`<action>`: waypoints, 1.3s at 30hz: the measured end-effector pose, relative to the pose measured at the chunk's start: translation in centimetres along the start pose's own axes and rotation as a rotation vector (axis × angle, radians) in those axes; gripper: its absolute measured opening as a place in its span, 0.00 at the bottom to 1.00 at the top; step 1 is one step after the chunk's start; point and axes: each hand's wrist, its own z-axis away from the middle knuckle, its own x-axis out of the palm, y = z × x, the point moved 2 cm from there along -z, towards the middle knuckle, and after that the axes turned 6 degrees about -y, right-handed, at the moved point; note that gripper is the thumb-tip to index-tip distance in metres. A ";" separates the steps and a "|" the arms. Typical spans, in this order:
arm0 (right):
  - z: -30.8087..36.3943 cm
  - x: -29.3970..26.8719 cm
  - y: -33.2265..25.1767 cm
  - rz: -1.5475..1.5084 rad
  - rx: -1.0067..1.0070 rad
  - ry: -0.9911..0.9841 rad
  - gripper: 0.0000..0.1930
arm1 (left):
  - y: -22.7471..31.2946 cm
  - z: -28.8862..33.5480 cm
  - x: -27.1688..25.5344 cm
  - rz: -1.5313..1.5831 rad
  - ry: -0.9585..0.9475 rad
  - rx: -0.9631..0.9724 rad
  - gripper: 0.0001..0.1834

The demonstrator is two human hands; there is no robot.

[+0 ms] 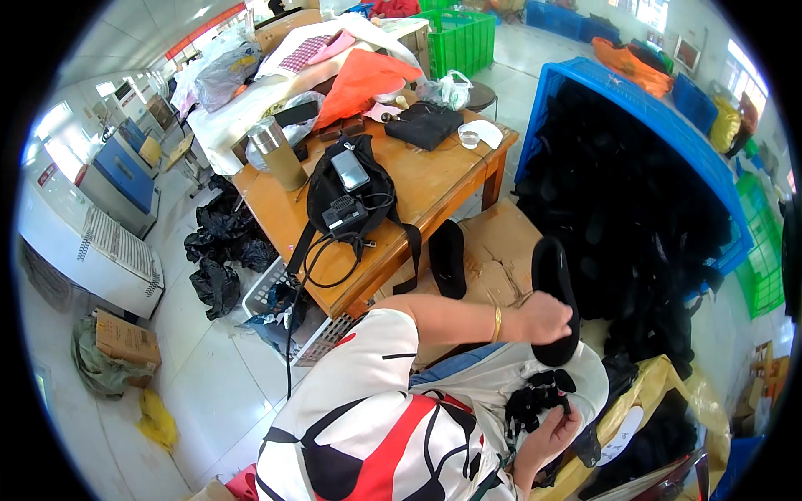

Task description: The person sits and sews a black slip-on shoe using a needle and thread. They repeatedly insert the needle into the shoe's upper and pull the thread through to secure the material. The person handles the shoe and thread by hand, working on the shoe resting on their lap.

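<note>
A long black shoe (552, 269) stands nearly upright above my lap, its toe end away from me. My left hand (545, 319), with a gold bracelet at the wrist, is closed around its near part. Below it, a heap of small fluffy black fabric pieces (531, 402) rests on the pale cloth (591, 380) over my lap. At the heap's right edge my right hand (551, 432) pinches one of the black pieces; its exact shape is hard to make out. Another black shoe (448, 260) lies on cardboard (501, 242) beside the table.
A blue crate (635, 79) full of black shoes tilts toward me at the right. A yellow sack (660, 376) lies open near my right arm. On the wooden table (418, 188) are a black bag (342, 196), phone (349, 169) and flask (280, 154). A cable hangs off its edge.
</note>
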 end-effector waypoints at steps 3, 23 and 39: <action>-0.1 0.4 0.8 0.131 -0.224 0.119 0.10 | 4.1 3.0 0.9 0.295 -0.035 -0.059 0.18; -2.2 -0.3 6.3 -0.411 0.194 0.135 0.08 | 6.7 11.5 6.4 1.849 -0.250 -0.553 0.11; -1.8 -0.6 4.6 -0.093 0.360 -0.239 0.05 | 6.5 10.9 6.4 1.796 -0.108 -0.902 0.12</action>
